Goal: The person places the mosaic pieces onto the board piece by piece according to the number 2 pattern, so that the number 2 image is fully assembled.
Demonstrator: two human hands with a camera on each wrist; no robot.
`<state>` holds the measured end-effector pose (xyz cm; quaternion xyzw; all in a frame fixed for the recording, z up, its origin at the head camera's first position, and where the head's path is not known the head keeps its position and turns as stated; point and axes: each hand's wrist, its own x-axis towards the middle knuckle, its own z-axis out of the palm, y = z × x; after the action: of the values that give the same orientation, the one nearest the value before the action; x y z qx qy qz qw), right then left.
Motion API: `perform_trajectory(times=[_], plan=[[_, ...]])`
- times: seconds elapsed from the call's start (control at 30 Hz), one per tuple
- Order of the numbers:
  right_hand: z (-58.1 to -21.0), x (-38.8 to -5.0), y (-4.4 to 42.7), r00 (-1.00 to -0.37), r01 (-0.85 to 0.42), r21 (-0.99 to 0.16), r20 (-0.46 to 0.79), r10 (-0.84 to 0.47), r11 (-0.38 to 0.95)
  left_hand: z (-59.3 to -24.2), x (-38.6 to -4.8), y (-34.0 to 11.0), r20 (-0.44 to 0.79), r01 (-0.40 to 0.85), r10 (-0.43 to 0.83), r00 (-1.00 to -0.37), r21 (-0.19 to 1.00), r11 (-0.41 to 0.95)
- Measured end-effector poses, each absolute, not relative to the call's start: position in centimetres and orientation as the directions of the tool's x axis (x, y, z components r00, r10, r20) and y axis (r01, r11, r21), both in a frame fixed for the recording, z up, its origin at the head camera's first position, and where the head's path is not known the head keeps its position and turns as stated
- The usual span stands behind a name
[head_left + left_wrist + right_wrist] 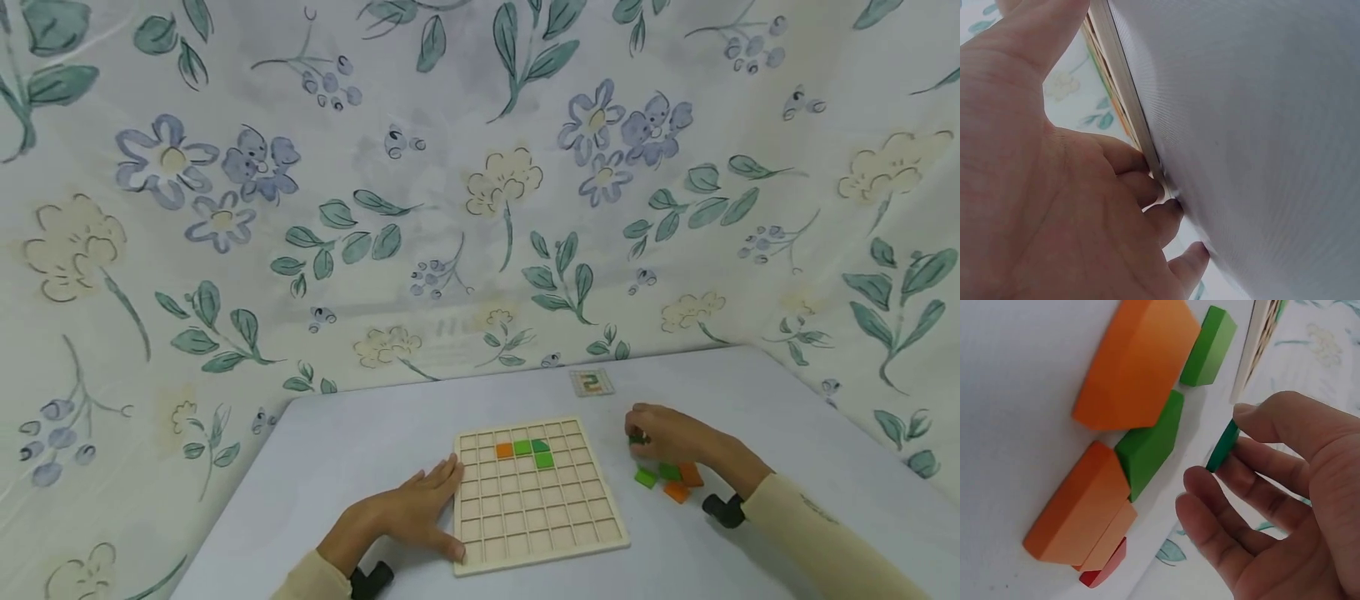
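Observation:
A wooden grid board (517,517) lies on the table with an orange tile (505,451), two light green tiles (522,447) and a darker green tile (540,446) in its upper cells. My left hand (416,508) rests along the board's left edge, fingers stretched out and touching its side. To the right of the board, my right hand (667,433) pinches a dark green tile (1223,445) between thumb and fingers. Just below that hand lie loose tiles: a light green tile (645,477), a green tile (1151,447) and orange tiles (1138,365).
A small pattern card (591,382) lies behind the board's upper right corner. In the right wrist view a red piece (1104,562) shows beside the orange ones. A floral cloth (450,208) hangs behind the white table (360,442).

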<state>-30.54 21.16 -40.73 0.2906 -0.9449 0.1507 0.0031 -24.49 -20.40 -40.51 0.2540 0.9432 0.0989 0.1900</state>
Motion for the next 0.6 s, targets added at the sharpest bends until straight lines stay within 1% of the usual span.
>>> perform_trajectory(times=[0.13,0.27,0.4,0.47,0.6], plan=[[-40.4,-30.3,21.2,-0.800,-0.597,-0.294,0.145,-0.583,0.746,-40.5,-24.6,-20.2,-0.302,0.445,0.519,-0.800,0.282,0.850],[-40.6,-30.1,20.7,-0.765,-0.639,-0.313,0.162,-0.623,0.703,-40.5,-24.5,-20.2,-0.315,0.435,0.514,-0.798,0.291,0.852],[-40.8,-29.7,20.1,-0.760,-0.648,-0.307,0.199,-0.619,0.697,-40.5,-24.4,-20.1,-0.304,0.438,0.518,-0.799,0.294,0.849],[-40.7,-29.6,19.6,-0.766,-0.641,-0.319,0.198,-0.612,0.698,-40.4,-24.5,-20.1,-0.302,0.438,0.517,-0.801,0.292,0.850],[-40.5,-29.4,18.7,-0.742,-0.666,-0.334,0.202,-0.639,0.667,-40.5,-24.5,-20.2,-0.311,0.432,0.512,-0.801,0.293,0.853]])
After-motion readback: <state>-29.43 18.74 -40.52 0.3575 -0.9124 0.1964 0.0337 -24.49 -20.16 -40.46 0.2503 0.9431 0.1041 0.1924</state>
